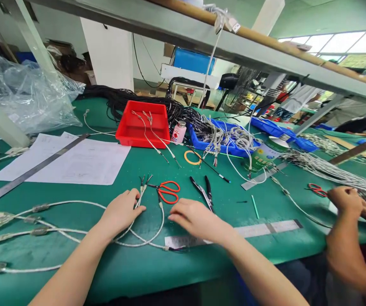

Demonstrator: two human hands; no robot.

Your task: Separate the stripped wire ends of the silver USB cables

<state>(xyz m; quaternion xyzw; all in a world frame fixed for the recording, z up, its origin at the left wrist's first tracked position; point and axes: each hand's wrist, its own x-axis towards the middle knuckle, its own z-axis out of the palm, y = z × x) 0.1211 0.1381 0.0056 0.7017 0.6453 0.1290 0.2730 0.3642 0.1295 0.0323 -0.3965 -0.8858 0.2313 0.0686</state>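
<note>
Where the silver braided cable (163, 219) curves into a loop on the green table mat (227, 191), the left hand (122, 212) is laid on it. The cable is pinched between thumb and fingers just below its stripped wire ends (145, 182), which are fanned out beyond the fingertips. The loop is seen to run from that hand round to the right and back toward the near edge, ending by the flat steel ruler (265, 228) that is laid along the front of the mat. The right hand (195, 219) is held palm down, fingers stretched and close together, gripping nothing. Its heel covers the left part of that ruler and its fingertips are pointed toward the loop, just apart from it. Orange-handled scissors (168, 191) are noted just beyond the gap between the two hands. Black-handled pliers (205, 192) are noted just beyond the right hand; whether they touch it cannot be told. Further braided cables with metal sleeves (39, 208) are spread to the left of the left forearm. Farther back, white paper sheets (83, 163) with a long steel rule (36, 169) laid across them, a red plastic bin (143, 123) and a yellow tape ring (191, 157) are recorded. At the right edge a co-worker's hand (345, 199) is seen beside a second pair of orange scissors (316, 189).
</note>
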